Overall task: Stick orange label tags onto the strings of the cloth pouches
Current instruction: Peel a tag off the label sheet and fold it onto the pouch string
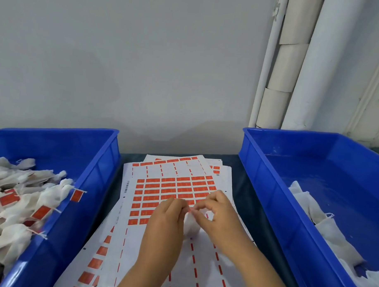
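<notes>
Both hands meet over a label sheet (172, 190) with rows of orange label tags. My left hand (166, 217) and my right hand (216, 211) pinch a small orange tag (190, 210) between their fingertips, together with what looks like a string. A white cloth pouch (192, 226) hangs just below the fingers, partly hidden by my hands. The string itself is too thin to make out clearly.
A blue bin (93, 161) on the left holds several white pouches with orange tags (40, 212) on their strings. A blue bin (269, 178) on the right holds untagged white pouches (323, 229). More label sheets (201, 262) lie stacked on the dark table. A wall and white pipes stand behind.
</notes>
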### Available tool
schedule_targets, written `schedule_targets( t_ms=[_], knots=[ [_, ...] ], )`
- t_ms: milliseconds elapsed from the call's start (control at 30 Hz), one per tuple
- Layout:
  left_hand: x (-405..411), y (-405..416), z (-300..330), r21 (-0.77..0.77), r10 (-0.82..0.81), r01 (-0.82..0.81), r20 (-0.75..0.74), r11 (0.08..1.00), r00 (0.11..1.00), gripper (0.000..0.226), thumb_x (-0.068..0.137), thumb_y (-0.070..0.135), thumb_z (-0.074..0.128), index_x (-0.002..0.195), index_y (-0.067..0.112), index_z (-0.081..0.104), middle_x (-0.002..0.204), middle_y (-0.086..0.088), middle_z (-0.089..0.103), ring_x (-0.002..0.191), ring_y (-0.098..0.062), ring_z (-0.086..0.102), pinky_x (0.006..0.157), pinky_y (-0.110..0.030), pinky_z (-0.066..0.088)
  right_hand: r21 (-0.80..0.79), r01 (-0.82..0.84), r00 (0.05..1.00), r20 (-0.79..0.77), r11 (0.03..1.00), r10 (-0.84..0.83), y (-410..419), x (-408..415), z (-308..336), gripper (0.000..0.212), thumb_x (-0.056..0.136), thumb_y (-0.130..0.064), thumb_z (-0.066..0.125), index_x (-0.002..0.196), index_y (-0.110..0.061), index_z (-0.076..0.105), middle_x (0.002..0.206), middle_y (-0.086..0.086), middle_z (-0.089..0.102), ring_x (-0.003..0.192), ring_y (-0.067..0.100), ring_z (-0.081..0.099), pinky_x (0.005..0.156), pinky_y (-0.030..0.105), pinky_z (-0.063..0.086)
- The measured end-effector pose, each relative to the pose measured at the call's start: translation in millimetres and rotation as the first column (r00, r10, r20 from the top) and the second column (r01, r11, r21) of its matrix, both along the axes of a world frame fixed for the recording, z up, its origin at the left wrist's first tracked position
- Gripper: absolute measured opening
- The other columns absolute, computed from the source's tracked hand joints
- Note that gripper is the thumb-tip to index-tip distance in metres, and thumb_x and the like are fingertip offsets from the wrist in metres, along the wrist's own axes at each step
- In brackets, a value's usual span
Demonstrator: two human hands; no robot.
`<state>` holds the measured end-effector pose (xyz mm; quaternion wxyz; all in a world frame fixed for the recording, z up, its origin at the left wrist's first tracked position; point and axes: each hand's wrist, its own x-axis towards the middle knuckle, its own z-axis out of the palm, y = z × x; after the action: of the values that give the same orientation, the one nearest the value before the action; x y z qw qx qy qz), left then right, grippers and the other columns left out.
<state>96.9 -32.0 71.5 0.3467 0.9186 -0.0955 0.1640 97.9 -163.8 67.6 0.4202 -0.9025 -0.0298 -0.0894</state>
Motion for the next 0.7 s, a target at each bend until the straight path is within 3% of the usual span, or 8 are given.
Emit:
schedule_targets(
  t_ms=[100,200,267,333,367,467,600,700],
  knots=[
    [-4.8,2.5,-8.7,-0.002,0.063,-0.063,0.073,0.998,0.995,0.026,0.077,0.015,0.068,0.101,0.022,0.064,0.098,0.014,0.059,0.082,-0.006,0.052,0.081,-0.007,0.032,-0.182,0.091,0.961,0.275,0.979,-0.038,2.5,-1.5,-8.1,0.015,0.079,-0.039,0.071,0.088,-0.027,0.069,0.128,-0.014,0.045,0.117,0.002,0.035,0.101,0.027,0.034],
    [-4.1,6.0,-13.0,-0.026,0.132,-0.131,0.348,0.991,0.928,0.020,0.063,0.011,0.064,0.082,0.011,0.069,0.081,-0.003,0.070,0.066,-0.018,0.064,0.067,-0.022,0.043,-0.152,0.130,0.932,0.355,0.980,-0.068,-2.6,-3.2,-17.9,0.016,0.070,-0.038,0.072,0.081,-0.027,0.070,0.129,-0.010,0.054,0.115,0.006,0.041,0.099,0.035,0.036],
    [-1.1,10.5,-12.6,-0.043,0.162,-0.158,0.397,0.987,0.903,0.021,0.063,0.012,0.060,0.081,0.009,0.070,0.080,-0.005,0.070,0.066,-0.020,0.065,0.067,-0.025,0.044,-0.118,0.067,0.961,0.275,0.991,-0.032,-8.1,-1.9,-22.5,0.007,0.075,-0.038,0.070,0.080,-0.036,0.065,0.126,-0.036,0.040,0.116,-0.008,0.036,0.104,0.026,0.026],
    [-0.3,13.2,-12.5,-0.053,0.191,-0.185,0.370,0.981,0.909,0.023,0.064,0.013,0.058,0.082,0.008,0.070,0.082,-0.006,0.070,0.068,-0.022,0.066,0.068,-0.028,0.045,-0.106,-0.010,0.988,0.152,0.994,0.026,-8.3,-1.6,-25.5,0.012,0.083,-0.038,0.064,0.075,-0.042,0.056,0.107,-0.055,0.035,0.109,-0.024,0.034,0.098,0.012,0.020],
    [0.1,13.9,-13.6,-0.058,0.207,-0.199,0.339,0.978,0.918,0.025,0.064,0.015,0.057,0.084,0.008,0.070,0.083,-0.006,0.071,0.070,-0.022,0.066,0.069,-0.029,0.045,-0.050,-0.044,0.998,0.039,0.998,0.046,-6.1,-1.9,-26.7,0.012,0.086,-0.040,0.060,0.076,-0.041,0.055,0.098,-0.056,0.042,0.103,-0.024,0.039,0.094,0.008,0.023],
    [2.1,15.7,-18.6,-0.131,0.261,-0.235,0.254,0.963,0.931,0.029,0.069,0.022,0.054,0.090,0.010,0.069,0.089,-0.005,0.070,0.073,-0.016,0.060,0.075,-0.030,0.042,0.136,-0.104,0.960,-0.247,0.985,0.136,-1.8,-4.8,-29.6,0.005,0.089,-0.037,0.058,0.085,-0.038,0.057,0.089,-0.034,0.062,0.089,-0.004,0.058,0.078,0.009,0.044],
    [7.9,21.9,-27.6,-0.214,0.328,-0.290,0.174,0.933,0.928,0.034,0.076,0.030,0.048,0.097,0.012,0.067,0.096,-0.004,0.068,0.080,-0.007,0.050,0.078,-0.028,0.043,0.180,-0.232,0.879,-0.382,0.956,0.285,-4.1,-8.2,-24.4,0.014,0.083,-0.035,0.069,0.084,-0.048,0.062,0.084,-0.031,0.060,0.082,0.004,0.062,0.064,0.008,0.046],
    [13.5,24.7,-34.2,-0.236,0.348,-0.322,0.078,0.917,0.934,0.035,0.080,0.036,0.045,0.102,0.017,0.064,0.102,0.002,0.065,0.083,-0.005,0.049,0.081,-0.025,0.042,0.214,-0.216,0.845,-0.447,0.953,0.292,-5.6,-8.9,-18.0,0.015,0.087,-0.039,0.064,0.075,-0.033,0.069,0.073,-0.023,0.065,0.079,0.006,0.062,0.066,0.014,0.042]
  ],
)
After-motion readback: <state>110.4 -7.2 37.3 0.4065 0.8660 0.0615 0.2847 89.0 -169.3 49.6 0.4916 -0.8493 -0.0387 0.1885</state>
